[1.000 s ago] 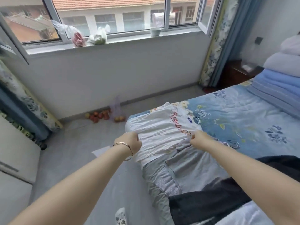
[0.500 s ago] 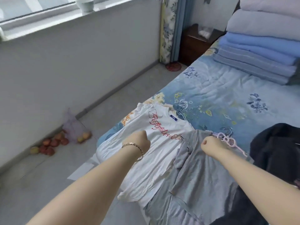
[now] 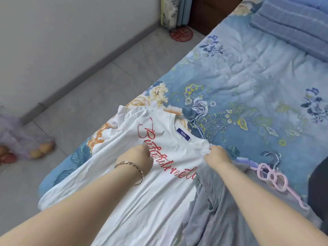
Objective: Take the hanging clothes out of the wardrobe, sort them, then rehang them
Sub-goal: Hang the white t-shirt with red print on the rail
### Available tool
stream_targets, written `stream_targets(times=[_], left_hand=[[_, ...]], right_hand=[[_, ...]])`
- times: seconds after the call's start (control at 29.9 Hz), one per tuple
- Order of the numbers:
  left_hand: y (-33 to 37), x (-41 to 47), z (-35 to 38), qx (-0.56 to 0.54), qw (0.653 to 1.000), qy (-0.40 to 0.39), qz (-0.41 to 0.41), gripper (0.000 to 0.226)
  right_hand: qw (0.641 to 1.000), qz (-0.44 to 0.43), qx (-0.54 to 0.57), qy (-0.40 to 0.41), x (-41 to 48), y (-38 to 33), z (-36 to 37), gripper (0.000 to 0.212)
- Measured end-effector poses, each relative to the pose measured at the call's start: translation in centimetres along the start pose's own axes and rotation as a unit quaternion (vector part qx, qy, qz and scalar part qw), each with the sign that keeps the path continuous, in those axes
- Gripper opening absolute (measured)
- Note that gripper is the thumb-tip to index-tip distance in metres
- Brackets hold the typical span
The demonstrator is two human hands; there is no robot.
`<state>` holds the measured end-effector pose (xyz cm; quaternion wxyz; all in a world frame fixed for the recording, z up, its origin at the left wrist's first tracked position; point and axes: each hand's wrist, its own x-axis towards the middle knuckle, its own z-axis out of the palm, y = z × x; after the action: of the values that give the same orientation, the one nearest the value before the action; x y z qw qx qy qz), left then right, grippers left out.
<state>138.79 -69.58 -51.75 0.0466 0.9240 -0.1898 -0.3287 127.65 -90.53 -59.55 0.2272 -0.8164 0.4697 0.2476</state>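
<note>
1. At nine o'clock in the view, a flimsy mesh bag of fruit (image 3: 35, 150) slumps on the smooth grey floor tiles (image 3: 92, 93). It plays no part in the job.
2. The white T-shirt (image 3: 159, 206) lies front up on the bed's near corner, running from the centre toward six o'clock, and its left side droops over the mattress edge. It looks light, thin and limp, creasing easily, so I judge it will sag wherever it is unsupported. The ribbed collar and shoulder seams are the firmest places to hold. The red beaded lettering (image 3: 148, 134) is raised and knobbly, so it is likely to snag if dragged.
3. The left hand (image 3: 137, 159), with a chain bracelet at the wrist, is balled tight on the chest, fingers curled into the cloth over the lettering.
4. A thin, stiff wire hanger (image 3: 198, 119) pokes from the neck toward one o'clock and rests on the bedspread (image 3: 248, 82), which is quilted, blue and floral.
5. The right hand (image 3: 217, 156) nips the shirt's shoulder just beside the collar between closed fingertips.
6. At five o'clock of that hand, a grey garment (image 3: 213, 215) lies soft and crumpled, overlapping the shirt's right edge. It looks thicker and heavier.
7. At three o'clock of that hand lies a pink bow hanger (image 3: 271, 176), which is rigid, glossy plastic.
8. Far right at three o'clock is a dark garment (image 3: 319, 178), and at one o'clock are folded blankets (image 3: 292, 22), thick and ribbed.
</note>
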Motion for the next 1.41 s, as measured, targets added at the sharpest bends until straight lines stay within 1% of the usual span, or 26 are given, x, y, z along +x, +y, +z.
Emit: stream_targets(times=[0.1,0.2,0.3,0.37,0.44,0.5,0.54,0.64,0.67,0.74,0.84,0.9,0.97,1.0,1.1,1.2,1.27,1.31,1.34,1.41], left_hand=[[-0.6,4.0,1.8,0.02,0.999,-0.024,-0.014,0.022],[-1.7,6.5,3.3,0.008,0.999,-0.035,-0.035,0.021],[-2.6,7.4,4.9,0.0,0.997,-0.049,-0.052,0.022],[-3.2,7.2,5.9,0.006,0.996,-0.064,-0.056,0.022],[-3.7,6.7,6.5,0.013,0.996,-0.071,-0.054,0.021],[-4.3,6.2,6.6,0.016,0.996,-0.074,-0.053,0.021],[-4.7,5.9,6.5,0.014,0.996,-0.076,-0.054,0.02],[-5.9,4.9,5.7,0.0,0.995,-0.076,-0.058,0.012],[-6.3,4.4,5.3,0.0,0.996,-0.071,-0.058,0.009],[-7.0,3.4,4.2,0.0,0.997,-0.057,-0.056,0.007],[-8.0,1.4,2.2,-0.001,0.998,-0.029,-0.052,0.011],[-8.8,-0.4,0.7,-0.007,0.999,-0.014,-0.052,0.009],[-9.6,-2.6,-0.9,-0.014,0.998,0.002,-0.053,0.009],[-10.1,-3.9,-1.7,-0.017,0.998,0.013,-0.052,0.009],[-11.8,-8.5,-4.3,-0.028,0.997,0.049,-0.046,0.009],[-14.1,-14.1,-6.5,-0.044,0.994,0.082,-0.055,0.009],[-16.0,-18.6,-7.9,-0.052,0.99,0.112,-0.066,0.01],[-17.0,-20.9,-8.4,-0.053,0.988,0.131,-0.069,0.01],[-18.0,-23.3,-9.0,-0.055,0.984,0.15,-0.074,0.012],[-20.3,-28.3,-9.9,-0.06,0.977,0.184,-0.088,0.015]], right_hand=[[1.0,0.018,0.012,-0.003,4.3,-0.8,2.1,0.043],[0.999,0.041,0.027,0.021,7.0,-0.8,3.7,0.042],[0.993,0.07,0.075,0.065,8.8,-0.3,4.2,0.041],[0.992,0.075,0.083,0.062,9.5,0.4,4.2,0.038],[0.995,0.054,0.072,0.051,10.0,0.8,3.9,0.025],[0.994,0.02,0.093,0.054,9.9,0.9,3.3,0.005],[0.993,-0.001,0.102,0.053,9.6,0.8,2.9,0.009],[0.989,-0.075,0.121,0.038,8.1,0.2,1.9,0.03],[0.985,-0.103,0.133,0.033,7.2,-0.3,1.5,0.037],[0.974,-0.145,0.168,0.05,5.3,-1.8,0.4,0.043],[0.953,-0.156,0.234,0.115,2.3,-4.4,-1.3,0.043],[0.945,-0.164,0.24,0.148,-0.3,-6.5,-2.6,0.035],[0.932,-0.202,0.257,0.157,-3.2,-8.7,-3.8,0.014],[0.923,-0.23,0.266,0.156,-4.8,-9.8,-4.3,0.011],[0.893,-0.32,0.267,0.168,-10.1,-12.5,-5.5,0.017],[0.858,-0.381,0.295,0.179,-17.2,-14.6,-7.2,0.015],[0.84,-0.425,0.297,0.16,-22.8,-15.6,-7.8,0.016],[0.835,-0.444,0.292,0.143,-25.7,-16.0,-7.9,0.022],[0.832,-0.456,0.29,0.122,-28.6,-16.2,-7.8,0.028],[0.832,-0.464,0.295,0.068,-34.8,-16.5,-7.5,0.03]])
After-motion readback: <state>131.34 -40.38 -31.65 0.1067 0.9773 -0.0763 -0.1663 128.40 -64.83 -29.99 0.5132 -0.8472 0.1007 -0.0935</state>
